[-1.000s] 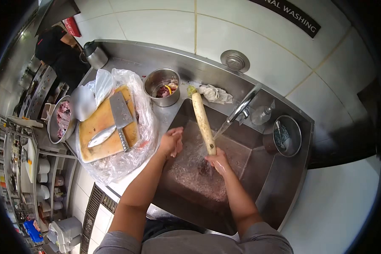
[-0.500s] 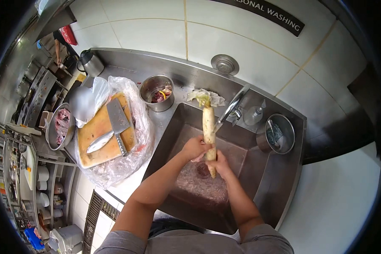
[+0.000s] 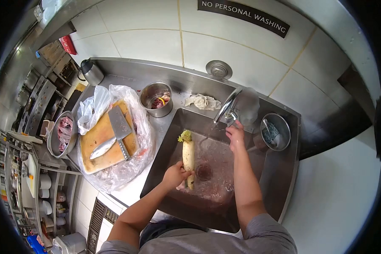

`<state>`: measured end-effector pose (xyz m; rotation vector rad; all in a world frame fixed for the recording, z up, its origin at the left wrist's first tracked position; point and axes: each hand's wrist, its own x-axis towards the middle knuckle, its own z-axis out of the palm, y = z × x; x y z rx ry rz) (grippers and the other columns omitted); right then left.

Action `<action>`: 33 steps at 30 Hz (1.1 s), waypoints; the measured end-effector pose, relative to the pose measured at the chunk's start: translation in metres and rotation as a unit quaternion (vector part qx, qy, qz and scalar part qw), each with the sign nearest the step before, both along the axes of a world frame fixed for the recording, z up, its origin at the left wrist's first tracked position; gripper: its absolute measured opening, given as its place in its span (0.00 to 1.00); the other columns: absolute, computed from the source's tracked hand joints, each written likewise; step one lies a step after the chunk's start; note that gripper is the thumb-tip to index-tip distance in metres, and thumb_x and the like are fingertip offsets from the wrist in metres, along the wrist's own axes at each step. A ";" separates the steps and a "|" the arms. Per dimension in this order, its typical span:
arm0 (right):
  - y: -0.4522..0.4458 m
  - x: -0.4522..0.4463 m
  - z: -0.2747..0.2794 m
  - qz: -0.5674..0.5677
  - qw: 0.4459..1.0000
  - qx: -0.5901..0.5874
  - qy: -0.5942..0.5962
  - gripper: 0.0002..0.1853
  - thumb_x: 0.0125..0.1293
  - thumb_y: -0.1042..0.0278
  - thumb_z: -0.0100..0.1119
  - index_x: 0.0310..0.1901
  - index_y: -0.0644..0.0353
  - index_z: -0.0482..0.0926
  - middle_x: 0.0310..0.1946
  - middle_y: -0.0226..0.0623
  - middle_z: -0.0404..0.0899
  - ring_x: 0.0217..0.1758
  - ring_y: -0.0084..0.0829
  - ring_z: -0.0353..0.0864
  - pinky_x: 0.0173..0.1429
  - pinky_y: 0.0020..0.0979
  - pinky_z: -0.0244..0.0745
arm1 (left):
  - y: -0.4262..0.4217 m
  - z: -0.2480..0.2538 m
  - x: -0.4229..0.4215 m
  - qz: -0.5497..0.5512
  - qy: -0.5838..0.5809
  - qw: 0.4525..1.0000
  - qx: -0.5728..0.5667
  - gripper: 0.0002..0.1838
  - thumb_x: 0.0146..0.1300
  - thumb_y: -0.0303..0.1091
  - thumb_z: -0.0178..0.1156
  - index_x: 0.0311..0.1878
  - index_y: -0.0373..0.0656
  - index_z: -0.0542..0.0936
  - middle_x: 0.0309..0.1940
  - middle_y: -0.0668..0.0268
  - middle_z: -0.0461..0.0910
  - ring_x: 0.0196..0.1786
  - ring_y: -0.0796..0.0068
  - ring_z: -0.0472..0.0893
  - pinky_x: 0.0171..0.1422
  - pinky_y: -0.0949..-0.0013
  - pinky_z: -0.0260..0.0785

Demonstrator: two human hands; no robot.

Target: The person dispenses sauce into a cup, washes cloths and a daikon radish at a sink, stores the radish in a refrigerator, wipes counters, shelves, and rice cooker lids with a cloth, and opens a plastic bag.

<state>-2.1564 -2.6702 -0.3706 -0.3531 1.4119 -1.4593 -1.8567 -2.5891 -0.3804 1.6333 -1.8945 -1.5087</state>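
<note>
Left hand [image 3: 176, 174] (LH) has the white radish [image 3: 189, 158] to itself now, fingers curled round the lower end, leafy top [image 3: 184, 136] pointing away from the wrist, & right hand [image 3: 236, 134] (RH) is off it altogether! Half a sec ago both were on it, right by the tap [image 3: 227, 103]; now it's over to the left w/ LH, clear of the spout, the drain [image 3: 204, 172] just right of LH's fingers. RH's gone up & fwd, fingertips at the lever [image 3: 232, 114]; narrow or wide, gripping or only touching, can't tell from this angle. Flow's hard to make out, so no call on whether it's running. Looks like a break in the rinsing, I'd judge: radish parked w/ LH, RH busy at the tap. Something pinkish [image 3: 181, 185] pokes out under LH's palm, can't ID it. Whether the radish rests on the sink [image 3: 172, 137] floor or hangs just above, not clear. Well left of LH, same as b4: cleaver [image 3: 119, 122] & fish [image 3: 101, 148] on the chopping board [image 3: 98, 132]
</note>
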 end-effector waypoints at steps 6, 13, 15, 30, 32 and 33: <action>0.115 0.101 0.067 0.319 0.936 -0.067 0.132 0.41 0.47 0.65 0.73 0.64 0.58 0.63 0.62 0.47 0.67 0.65 0.33 0.66 0.64 0.38 0.62 | 0.033 0.062 -0.006 -0.082 -0.074 0.990 -0.085 0.26 0.51 0.50 0.68 0.47 0.42 0.76 0.30 0.58 0.83 0.36 0.59 0.83 0.41 0.61 0.73; 0.234 0.104 0.117 0.120 0.935 0.022 0.334 0.18 0.44 0.67 0.70 0.39 0.62 0.82 0.32 0.38 0.84 0.36 0.27 0.84 0.42 0.30 0.77 | 0.050 0.071 0.032 -0.088 0.078 0.991 -0.065 0.26 0.51 0.35 0.69 0.51 0.34 0.75 0.23 0.62 0.78 0.31 0.75 0.80 0.28 0.68 0.72; 0.275 0.100 0.107 0.062 0.928 0.034 0.367 0.17 0.43 0.66 0.70 0.37 0.61 0.83 0.32 0.38 0.84 0.37 0.28 0.84 0.44 0.30 0.77 | 0.045 0.069 0.051 -0.119 0.008 0.991 -0.057 0.21 0.48 0.34 0.69 0.45 0.33 0.78 0.26 0.55 0.81 0.27 0.66 0.83 0.30 0.67 0.73; 0.505 0.234 0.152 -0.247 0.909 0.068 0.329 0.22 0.42 0.74 0.72 0.42 0.62 0.78 0.38 0.33 0.82 0.41 0.23 0.80 0.49 0.28 0.76 | 0.114 0.047 0.094 -0.295 0.091 0.945 -0.111 0.20 0.59 0.42 0.64 0.24 0.33 0.74 0.16 0.67 0.68 0.22 0.79 0.64 0.25 0.67 0.60; 0.520 0.256 0.170 -0.295 0.894 0.067 0.330 0.22 0.42 0.75 0.72 0.42 0.62 0.78 0.38 0.33 0.82 0.42 0.23 0.80 0.50 0.27 0.76 | 0.111 0.046 0.092 -0.318 0.100 0.937 -0.102 0.20 0.60 0.42 0.64 0.24 0.33 0.75 0.16 0.67 0.69 0.22 0.79 0.64 0.25 0.68 0.60; 0.529 0.262 0.182 -0.327 0.885 0.061 0.325 0.21 0.42 0.75 0.72 0.42 0.62 0.78 0.38 0.33 0.82 0.42 0.24 0.80 0.50 0.27 0.76 | 0.110 0.048 0.087 -0.327 0.101 0.935 -0.093 0.19 0.60 0.41 0.64 0.25 0.33 0.75 0.16 0.67 0.70 0.22 0.79 0.65 0.25 0.68 0.60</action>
